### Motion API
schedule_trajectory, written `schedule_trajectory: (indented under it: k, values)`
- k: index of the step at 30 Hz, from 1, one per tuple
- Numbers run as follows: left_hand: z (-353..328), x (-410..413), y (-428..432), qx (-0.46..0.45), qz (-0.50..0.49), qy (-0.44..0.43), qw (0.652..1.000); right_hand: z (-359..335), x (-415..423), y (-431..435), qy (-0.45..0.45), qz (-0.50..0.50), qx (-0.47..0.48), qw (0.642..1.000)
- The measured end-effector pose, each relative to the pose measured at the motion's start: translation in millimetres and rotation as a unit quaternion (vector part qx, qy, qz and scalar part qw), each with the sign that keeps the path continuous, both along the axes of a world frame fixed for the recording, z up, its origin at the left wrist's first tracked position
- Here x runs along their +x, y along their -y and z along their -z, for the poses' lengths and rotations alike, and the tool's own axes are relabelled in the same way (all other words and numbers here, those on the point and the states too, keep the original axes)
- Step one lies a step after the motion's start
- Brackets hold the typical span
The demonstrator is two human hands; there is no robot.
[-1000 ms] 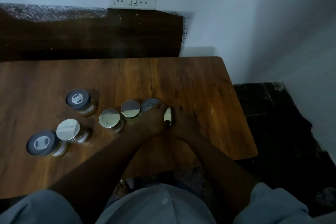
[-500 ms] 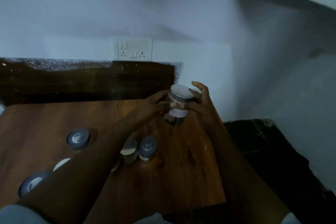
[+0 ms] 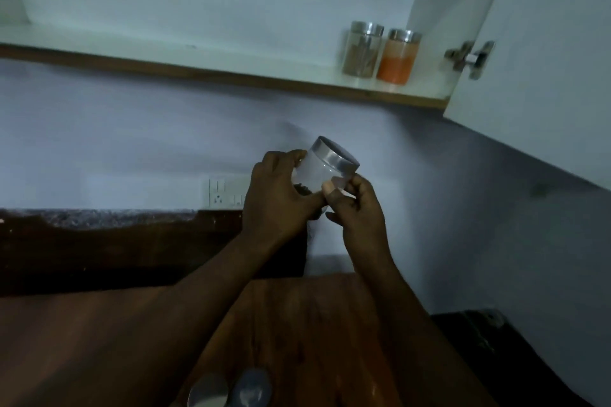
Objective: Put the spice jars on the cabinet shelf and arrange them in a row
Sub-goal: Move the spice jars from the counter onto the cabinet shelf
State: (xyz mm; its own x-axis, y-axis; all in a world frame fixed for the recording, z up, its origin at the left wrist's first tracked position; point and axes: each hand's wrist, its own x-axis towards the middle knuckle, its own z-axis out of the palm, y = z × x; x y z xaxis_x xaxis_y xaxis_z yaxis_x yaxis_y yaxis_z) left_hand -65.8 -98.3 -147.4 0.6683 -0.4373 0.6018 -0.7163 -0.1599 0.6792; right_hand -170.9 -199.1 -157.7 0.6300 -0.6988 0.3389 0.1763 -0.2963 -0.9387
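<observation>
No text can be read anywhere – the label on the held jar is seen only as a pale blur, and no brand or number is found

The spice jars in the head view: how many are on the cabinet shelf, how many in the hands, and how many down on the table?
On the cabinet shelf: 2, the brown-filled jar and the orange-filled jar.
In the hands: 1, the held jar, between left hand and right hand.
On the table, partly cut off by the frame edge: 2, a silver lid and a grey lid.
Total: 5
</observation>
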Motion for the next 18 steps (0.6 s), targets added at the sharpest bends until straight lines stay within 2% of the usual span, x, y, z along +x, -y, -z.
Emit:
schedule_trajectory:
  k: [2,7,10,14,18]
  values:
    - [-30,8,8,-0.008,-0.002,0.027,1.000,-29,14,7,0.032,0.008,-0.016,0.999]
    - [-108,22,21,-0.110,0.106,0.072,0.986,-113,45,36,0.106,0.031,-0.052,0.993]
    - [-145,44,34,-0.114,0.100,0.069,0.986,-158,66,54,0.141,0.007,-0.073,0.987]
    - [-194,93,66,-0.088,0.067,0.017,0.994,-213,107,94,0.108,-0.031,-0.123,0.986]
    - [-215,128,97,-0.051,0.037,0.012,0.998,-234,157,135,0.071,-0.021,-0.090,0.993]
